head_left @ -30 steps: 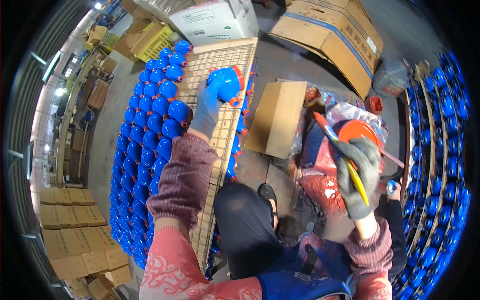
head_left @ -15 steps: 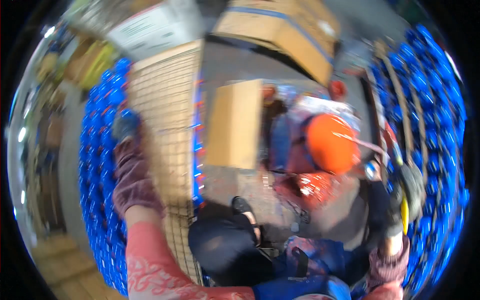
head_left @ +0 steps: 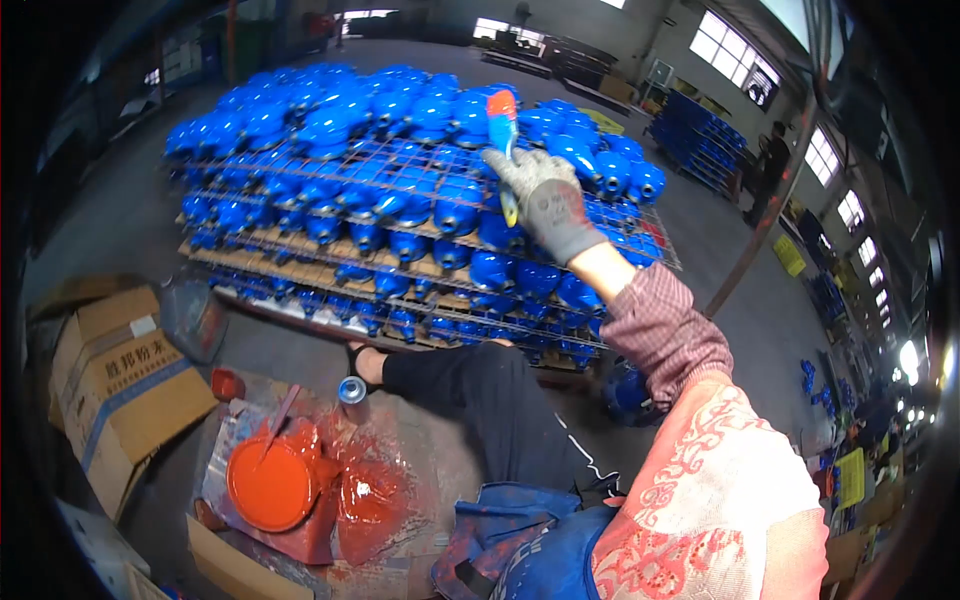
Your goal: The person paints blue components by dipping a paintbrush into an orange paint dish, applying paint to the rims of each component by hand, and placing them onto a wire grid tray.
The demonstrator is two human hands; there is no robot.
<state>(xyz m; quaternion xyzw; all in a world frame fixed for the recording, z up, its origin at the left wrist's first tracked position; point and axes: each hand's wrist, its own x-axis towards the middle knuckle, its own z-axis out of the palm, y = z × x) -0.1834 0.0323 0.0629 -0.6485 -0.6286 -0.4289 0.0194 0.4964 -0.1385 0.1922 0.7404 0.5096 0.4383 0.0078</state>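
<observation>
While cardboard boxes sit at far left on the floor, an orange paint bowl with a stick in it rests just right of them on paint-stained plastic. Further right, blue cast parts fill stacked wire racks. Over them the right hand, gloved, has its fingers pinching a brush with an orange-smeared head, touching one part

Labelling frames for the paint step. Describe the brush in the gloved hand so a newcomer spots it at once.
Start at the big stack of glossy blue castings on wire racks that fills the upper middle. At its right side a grey-gloved right hand reaches in on a plaid sleeve. The brush stands up from that fist: a light blue handle with orange-red paint on its upper end, the only orange among the blue.
</observation>
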